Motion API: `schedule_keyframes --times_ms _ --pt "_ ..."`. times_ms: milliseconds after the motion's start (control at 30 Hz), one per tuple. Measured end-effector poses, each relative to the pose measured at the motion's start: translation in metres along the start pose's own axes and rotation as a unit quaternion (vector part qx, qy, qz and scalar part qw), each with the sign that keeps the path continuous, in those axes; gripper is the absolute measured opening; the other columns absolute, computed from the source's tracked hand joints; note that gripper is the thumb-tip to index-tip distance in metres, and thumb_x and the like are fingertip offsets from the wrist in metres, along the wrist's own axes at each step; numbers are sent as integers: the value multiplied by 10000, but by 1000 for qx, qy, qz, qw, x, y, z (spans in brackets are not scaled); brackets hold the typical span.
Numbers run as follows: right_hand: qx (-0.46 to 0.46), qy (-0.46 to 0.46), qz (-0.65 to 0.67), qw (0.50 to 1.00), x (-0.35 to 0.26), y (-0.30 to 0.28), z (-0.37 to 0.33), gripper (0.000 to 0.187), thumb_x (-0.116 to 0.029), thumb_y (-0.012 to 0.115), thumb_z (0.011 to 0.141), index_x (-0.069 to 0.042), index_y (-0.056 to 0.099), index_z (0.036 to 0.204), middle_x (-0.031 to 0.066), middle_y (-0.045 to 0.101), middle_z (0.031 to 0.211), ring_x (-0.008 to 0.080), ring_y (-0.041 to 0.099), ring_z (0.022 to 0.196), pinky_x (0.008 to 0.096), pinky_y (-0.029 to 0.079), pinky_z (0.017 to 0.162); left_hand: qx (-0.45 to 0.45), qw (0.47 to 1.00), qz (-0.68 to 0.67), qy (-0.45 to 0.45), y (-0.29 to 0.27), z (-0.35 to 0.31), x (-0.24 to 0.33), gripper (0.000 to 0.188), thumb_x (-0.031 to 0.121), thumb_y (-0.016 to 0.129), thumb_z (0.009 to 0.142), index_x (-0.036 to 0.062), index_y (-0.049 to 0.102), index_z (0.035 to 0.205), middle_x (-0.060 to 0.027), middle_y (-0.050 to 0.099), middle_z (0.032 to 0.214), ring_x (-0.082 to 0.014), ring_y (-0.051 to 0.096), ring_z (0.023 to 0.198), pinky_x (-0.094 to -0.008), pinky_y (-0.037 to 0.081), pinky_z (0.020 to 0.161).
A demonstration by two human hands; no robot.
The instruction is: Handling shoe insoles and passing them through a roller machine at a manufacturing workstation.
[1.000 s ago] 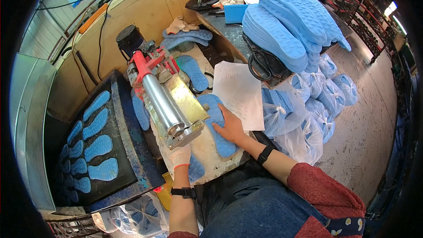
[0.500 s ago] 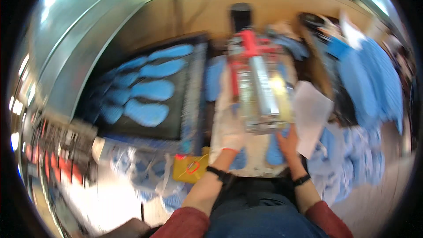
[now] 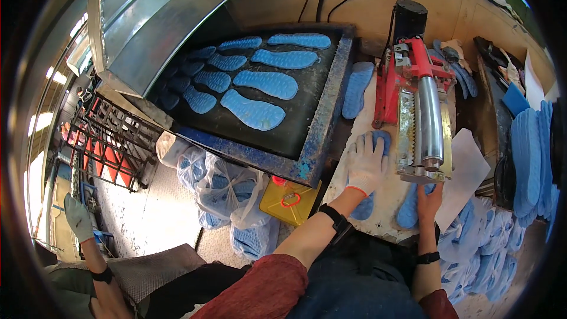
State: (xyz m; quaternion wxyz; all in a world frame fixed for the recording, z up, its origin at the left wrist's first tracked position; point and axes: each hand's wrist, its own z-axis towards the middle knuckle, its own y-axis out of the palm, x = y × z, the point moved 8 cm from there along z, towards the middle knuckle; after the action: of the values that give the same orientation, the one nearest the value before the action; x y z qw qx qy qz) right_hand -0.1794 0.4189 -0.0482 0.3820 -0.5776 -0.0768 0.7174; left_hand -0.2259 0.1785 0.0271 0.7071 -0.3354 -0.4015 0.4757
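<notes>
In a white glove, my left hand (image 3: 364, 165) lies with fingers stretched out on a blue insole (image 3: 362, 209) on the pale board (image 3: 336, 185). The toe and heel of that insole show past the hand. My bare right hand (image 3: 429, 202) is at the board's right side, below the front end of a red machine (image 3: 387, 97) with a shiny metal roller (image 3: 430, 119). Its fingers close on the edge of a second blue insole (image 3: 407, 208), which runs partly under the machine. The fingertips are partly hidden there.
On the left, a black-topped tray (image 3: 301, 136) carries several blue insoles beneath a metal hood (image 3: 177, 18). A yellow can (image 3: 289, 201) and bagged insoles (image 3: 227, 186) stand below it. A white sheet (image 3: 466, 162) lies right. Another person's gloved hand (image 3: 78, 217) is far left.
The view has swung left, so the bench appears farther right and sharper. Another person's arm now shows at left. My hands stay near the same two insoles.
</notes>
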Motion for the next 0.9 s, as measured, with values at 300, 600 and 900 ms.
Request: schedule_keyframes --times_ms 300,600,900 --pt "-19 -12 -44 999 10 12 -4 697 -245 684 769 21 415 1354 255 521 1302 379 523 1198 395 417 1002 -81 996 35 -22 8 -4 -7 532 350 536 862 51 486 1299 -222 427 1371 -389 398 1281 -532 362 1002" --pt "-10 1 -28 1000 -21 -3 1 743 -306 695 781 12 387 1377 247 563 1188 401 568 1060 426 460 912 -21 989 -143 -38 66 -19 -37 774 324 720 680 -3 401 1305 -220 453 1263 -426 453 1145 -474 364 1005" --pt "273 38 -195 941 81 -110 29 665 -274 749 746 24 478 1275 247 565 1130 401 509 1090 455 397 957 -7 999 -37 28 64 -14 -19 787 327 759 652 15 413 1287 -189 469 1222 -417 477 1102 -480 399 951"
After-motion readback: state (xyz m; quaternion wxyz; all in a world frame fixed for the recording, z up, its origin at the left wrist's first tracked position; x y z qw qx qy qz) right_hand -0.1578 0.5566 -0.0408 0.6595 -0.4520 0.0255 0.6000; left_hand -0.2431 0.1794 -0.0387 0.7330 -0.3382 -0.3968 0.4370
